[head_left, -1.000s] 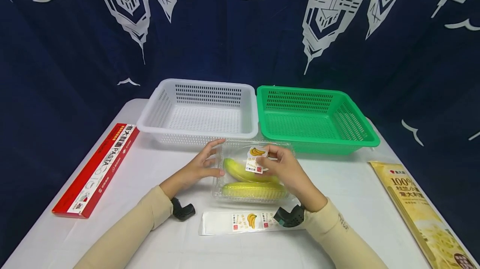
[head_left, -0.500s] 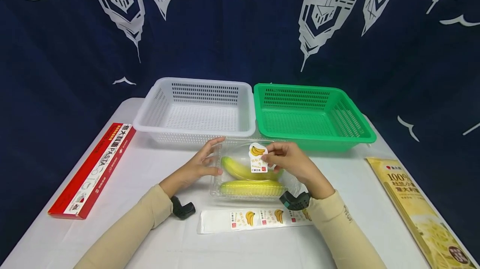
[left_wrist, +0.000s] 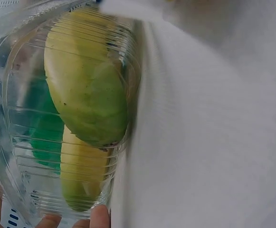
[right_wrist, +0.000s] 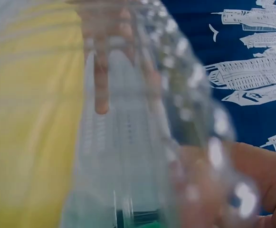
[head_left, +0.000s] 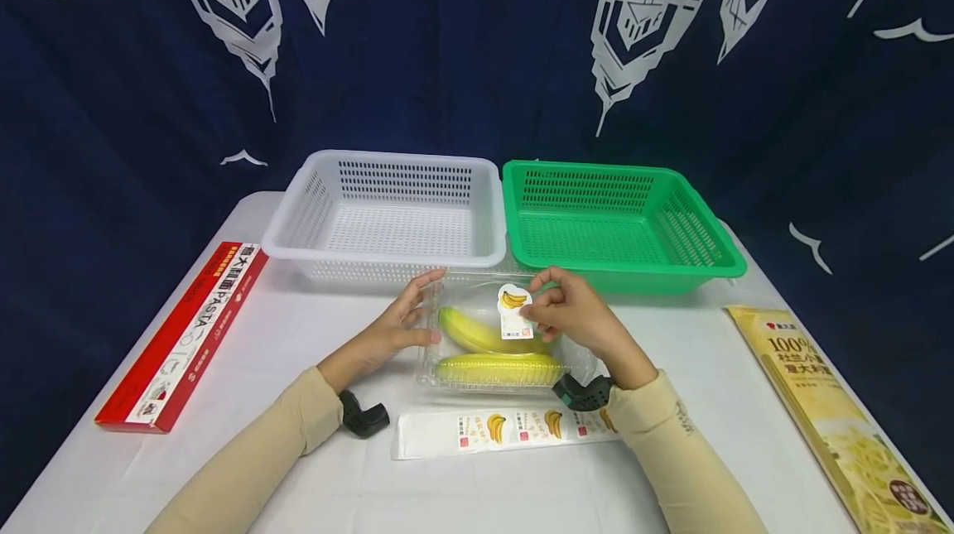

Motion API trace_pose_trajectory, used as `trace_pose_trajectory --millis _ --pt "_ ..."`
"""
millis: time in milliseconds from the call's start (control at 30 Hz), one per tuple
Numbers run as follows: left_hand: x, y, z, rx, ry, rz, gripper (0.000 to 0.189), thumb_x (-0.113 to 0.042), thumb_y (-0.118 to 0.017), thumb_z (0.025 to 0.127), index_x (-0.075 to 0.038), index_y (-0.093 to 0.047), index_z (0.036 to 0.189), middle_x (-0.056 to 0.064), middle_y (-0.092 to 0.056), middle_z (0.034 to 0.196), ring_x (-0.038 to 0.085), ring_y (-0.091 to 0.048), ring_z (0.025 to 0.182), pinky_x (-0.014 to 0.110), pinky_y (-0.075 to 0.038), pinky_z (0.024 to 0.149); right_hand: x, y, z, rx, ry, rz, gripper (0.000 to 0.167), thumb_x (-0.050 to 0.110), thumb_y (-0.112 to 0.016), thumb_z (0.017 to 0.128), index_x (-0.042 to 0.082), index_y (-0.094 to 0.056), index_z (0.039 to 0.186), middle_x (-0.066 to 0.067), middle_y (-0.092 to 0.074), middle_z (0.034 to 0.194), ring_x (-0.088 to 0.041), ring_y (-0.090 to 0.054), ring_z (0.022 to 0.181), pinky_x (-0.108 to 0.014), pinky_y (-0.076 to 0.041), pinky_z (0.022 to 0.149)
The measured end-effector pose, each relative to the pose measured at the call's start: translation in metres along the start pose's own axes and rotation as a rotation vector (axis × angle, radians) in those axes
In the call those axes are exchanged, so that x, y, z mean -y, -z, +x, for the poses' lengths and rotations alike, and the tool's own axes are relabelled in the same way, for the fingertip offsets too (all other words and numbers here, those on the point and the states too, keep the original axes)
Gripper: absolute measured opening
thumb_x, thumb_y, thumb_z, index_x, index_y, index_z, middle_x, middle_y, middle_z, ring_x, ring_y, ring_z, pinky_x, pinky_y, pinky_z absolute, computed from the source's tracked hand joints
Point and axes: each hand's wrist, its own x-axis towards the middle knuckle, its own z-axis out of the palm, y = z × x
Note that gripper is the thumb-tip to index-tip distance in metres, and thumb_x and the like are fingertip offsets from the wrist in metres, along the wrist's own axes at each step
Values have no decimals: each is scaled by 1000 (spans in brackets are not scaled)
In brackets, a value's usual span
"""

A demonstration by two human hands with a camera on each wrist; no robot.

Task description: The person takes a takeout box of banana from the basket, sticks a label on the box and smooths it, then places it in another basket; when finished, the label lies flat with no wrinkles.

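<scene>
A clear plastic clamshell box (head_left: 477,292) with two yellow-green bananas (head_left: 499,368) inside lies on the table in the head view. My left hand (head_left: 395,325) holds the box's left end, thumb toward the front and fingers toward the back. In the left wrist view, fingertips (left_wrist: 99,217) show at the end of the box (left_wrist: 21,109). Over the lid, my right hand (head_left: 577,315) pinches the right edge of a white banana sticker (head_left: 514,325) between thumb and fingers. The right wrist view looks through the blurred plastic at a banana (right_wrist: 33,118).
A strip of banana stickers (head_left: 507,430) lies in front of the box. Behind it stand a white basket (head_left: 387,257) and a green basket (head_left: 633,269). A red pasta box (head_left: 182,339) is at the left, a yellow pasta pack (head_left: 835,426) at the right.
My right hand has drawn slightly right and its index finger has lifted, uncovering more of the sticker. The sticker stands a little more upright. My left hand stays on the box.
</scene>
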Motion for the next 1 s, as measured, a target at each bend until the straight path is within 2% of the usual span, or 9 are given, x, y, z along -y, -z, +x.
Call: trace_pose_trajectory --millis 300,533,733,900,1000 --pt "1 0 0 -4 -2 6 103 -22 -72 86 -16 -16 172 23 -4 179 58 -6 160 79 -16 123 1 -7 1 -88 -35 -83 28 -1 -75 96 -3 -54 114 -10 -72 81 -15 -64 57 -28 -62 59" --pt "0 0 2 -2 3 2 102 -19 -71 86 -16 -16 172 24 -4 178 58 -6 160 78 -14 124 2 -9 0 -139 -50 -181 29 0 -79 94 0 -55 111 -7 -73 78 -16 -64 54 -37 -63 61" --pt "1 0 1 -5 -11 2 102 -19 -71 86 -14 -16 172 25 -7 178 55 -5 162 74 -10 127 1 -12 1 -151 -40 -224 29 2 -81 92 1 -57 109 -5 -73 77 -17 -64 53 -40 -60 60" --pt "3 0 1 -7 -5 0 102 -19 -71 86 -15 -16 172 25 -7 178 58 -7 160 77 -14 125 0 -13 1 -157 -26 -242 28 3 -82 92 0 -59 108 -6 -71 76 -18 -64 52 -35 -56 58" --pt "3 0 1 -7 2 3 103 -21 -72 85 -16 -16 172 25 -7 178 59 -8 160 78 -16 124 -1 -13 1 -156 -10 -248 27 3 -82 92 -1 -63 110 -6 -68 78 -17 -64 52 -38 -58 58"
